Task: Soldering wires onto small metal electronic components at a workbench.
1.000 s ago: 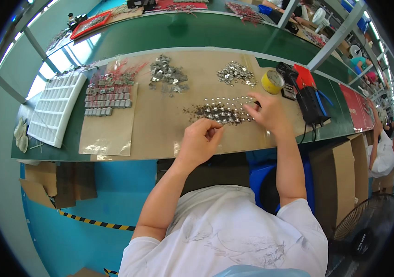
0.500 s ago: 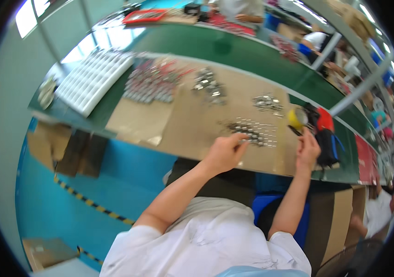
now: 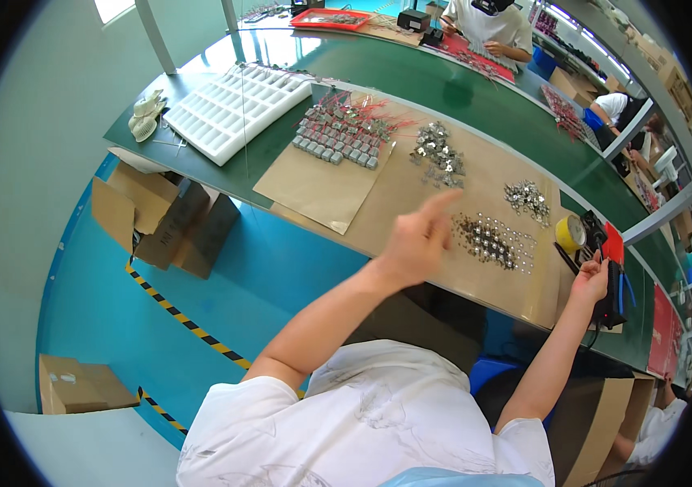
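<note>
My left hand [image 3: 417, 246] is above the front of the brown work sheet [image 3: 378, 209], index finger stretched out and the others partly curled, slightly blurred; nothing shows in it. Beside it, small round metal parts [image 3: 495, 242] lie in close rows, dark on the left and bright on the right. My right hand [image 3: 591, 281] is at the right end of the sheet, fingertips pinched together beside a black box-shaped device [image 3: 612, 305] with a blue strip. What the pinch holds is too small to tell. A yellow roll [image 3: 571, 233] stands just beyond that hand.
Loose metal pieces [image 3: 437, 154] and a smaller pile [image 3: 527, 201] lie farther back. Small grey blocks with red wires [image 3: 338, 140] stand in rows, left of them a white compartment tray [image 3: 236, 114]. Open cardboard boxes [image 3: 169, 215] sit on the floor. A co-worker [image 3: 488, 32] sits across the green table.
The view has swung, so the table appears shifted right. My left hand has drawn left off the rows of metal parts, its index finger now extended. My right hand has moved back from the yellow roll.
</note>
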Demonstrator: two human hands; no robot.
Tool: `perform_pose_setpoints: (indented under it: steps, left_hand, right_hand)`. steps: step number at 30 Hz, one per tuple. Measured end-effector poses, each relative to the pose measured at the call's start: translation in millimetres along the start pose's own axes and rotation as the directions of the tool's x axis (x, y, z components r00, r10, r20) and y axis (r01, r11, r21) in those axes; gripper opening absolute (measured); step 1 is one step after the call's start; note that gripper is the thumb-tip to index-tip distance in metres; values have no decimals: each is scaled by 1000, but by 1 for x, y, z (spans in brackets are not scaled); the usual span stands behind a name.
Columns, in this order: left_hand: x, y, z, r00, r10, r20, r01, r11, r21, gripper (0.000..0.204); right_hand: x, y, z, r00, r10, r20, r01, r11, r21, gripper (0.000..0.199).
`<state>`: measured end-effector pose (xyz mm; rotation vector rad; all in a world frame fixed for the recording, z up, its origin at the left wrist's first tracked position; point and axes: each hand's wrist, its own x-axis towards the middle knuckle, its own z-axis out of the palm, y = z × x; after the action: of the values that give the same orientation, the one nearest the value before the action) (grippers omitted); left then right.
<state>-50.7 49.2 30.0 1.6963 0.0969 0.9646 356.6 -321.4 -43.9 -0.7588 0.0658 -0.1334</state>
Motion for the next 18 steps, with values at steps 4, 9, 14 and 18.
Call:
perform_pose_setpoints:
  steps: [4,9,14,18]
  left_hand:
    - [30,-35,-71,970,-39,-239,143,890,433,26]
    - [55,-47,-160,971,-59,-230,230,473,851,26]
    - [72,-71,-157,979,-172,-108,146,222,964,36]
    - [72,-66,-157,967,-218,-135,174,171,970,36]
  right_hand:
    - [27,-6,-20,990,-98,-106,93,994,-51,35]
    - [-102,-20,65,860,-505,78,350,471,-810,54]
    - [-128,-13,37,771,-579,264,564,428,-706,36]
    - [-171,13,79,379,-651,658,834,-69,-548,20]
